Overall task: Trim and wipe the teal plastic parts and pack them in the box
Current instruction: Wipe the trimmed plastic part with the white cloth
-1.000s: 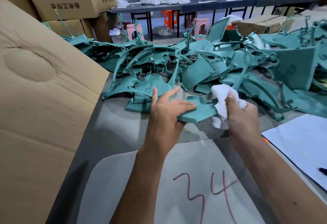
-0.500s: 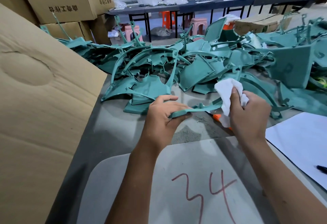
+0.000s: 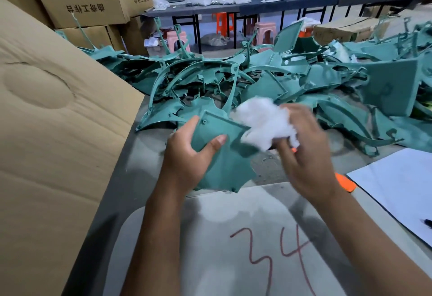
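Teal part (image 3: pixel 222 155) between gripping hands

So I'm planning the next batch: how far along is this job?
Early, by the look of it. Done: nothing packed is visible; the box's inside is hidden. In hand: the left hand grips one teal part while the right hand holds a white cloth against its edge. Left: a big pile of teal parts covers the table behind.
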### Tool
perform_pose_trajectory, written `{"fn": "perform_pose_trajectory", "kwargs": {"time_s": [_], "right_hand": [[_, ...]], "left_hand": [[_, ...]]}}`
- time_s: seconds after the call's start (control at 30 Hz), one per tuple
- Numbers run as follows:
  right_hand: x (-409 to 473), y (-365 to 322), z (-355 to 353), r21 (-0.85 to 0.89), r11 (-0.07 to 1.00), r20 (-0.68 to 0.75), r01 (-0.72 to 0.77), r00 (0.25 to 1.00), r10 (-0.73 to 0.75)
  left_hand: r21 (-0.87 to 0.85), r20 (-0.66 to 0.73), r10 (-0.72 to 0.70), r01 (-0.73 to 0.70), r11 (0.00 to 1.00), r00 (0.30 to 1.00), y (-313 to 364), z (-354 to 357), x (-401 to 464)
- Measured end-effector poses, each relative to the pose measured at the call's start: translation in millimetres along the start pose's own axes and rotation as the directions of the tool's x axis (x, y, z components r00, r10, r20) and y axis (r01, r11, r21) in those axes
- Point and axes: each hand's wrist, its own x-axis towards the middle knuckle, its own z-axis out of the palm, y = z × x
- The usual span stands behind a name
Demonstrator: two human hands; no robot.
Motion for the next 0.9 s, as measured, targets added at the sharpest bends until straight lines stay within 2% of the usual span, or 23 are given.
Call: {"fn": "perform_pose_trajectory", "kwargs": {"time_s": [0.07,0.2,0.3,0.4,0.47,0.57,0.67,0.7,0.77,0.83,0.9], "right_hand": [[-2,-4,5,0.045,0.998,0.163,0.033,0.986,-0.039],[-1,0,5,0.071,0.996,0.205,0.052,0.976,-0.066],[0,8,0,0.122,0.991,0.237,0.056,0.968,-0.084],[-2,21,-10,0.144,0.989,0.255,-0.011,0.967,-0.027],[-2,32,-19,0.120,0.990,0.213,-0.074,0.976,0.047],[-3,46,-33,0.014,0.987,0.075,-0.160,0.984,0.158],[-4,48,-33,-0.011,0.953,-0.121,-0.303,0.946,0.299],[-4,45,-29,0.041,0.934,-0.187,-0.356,0.915,0.357],[-3,34,-20,0.283,0.863,-0.247,-0.419,0.837,0.487],[-2,19,-8,0.606,0.669,-0.142,-0.431,0.769,0.624],[-4,3,6,0.765,0.473,0.013,-0.438,0.744,0.669]], "left_hand": [[0.030,-0.015,0.068,-0.068,0.997,0.998,0,1,-1],[0.167,-0.114,0.182,-0.162,0.973,0.977,-5,1,1],[0.172,-0.141,0.173,-0.147,0.974,0.975,-7,1,1],[0.133,-0.197,0.086,-0.060,0.989,0.977,-14,-8,0],[0.056,-0.252,0.024,-0.010,0.998,0.967,-19,-19,1],[-0.023,-0.329,-0.083,0.080,0.997,0.941,-28,-38,3],[-0.044,-0.390,-0.157,0.152,0.987,0.907,-36,-42,5],[-0.055,-0.403,-0.166,0.157,0.986,0.900,-36,-39,7],[-0.116,-0.431,-0.204,0.171,0.978,0.879,-34,-29,11],[-0.198,-0.447,-0.288,0.220,0.955,0.847,-29,-11,14],[-0.218,-0.417,-0.352,0.284,0.934,0.838,-22,17,14]]}}
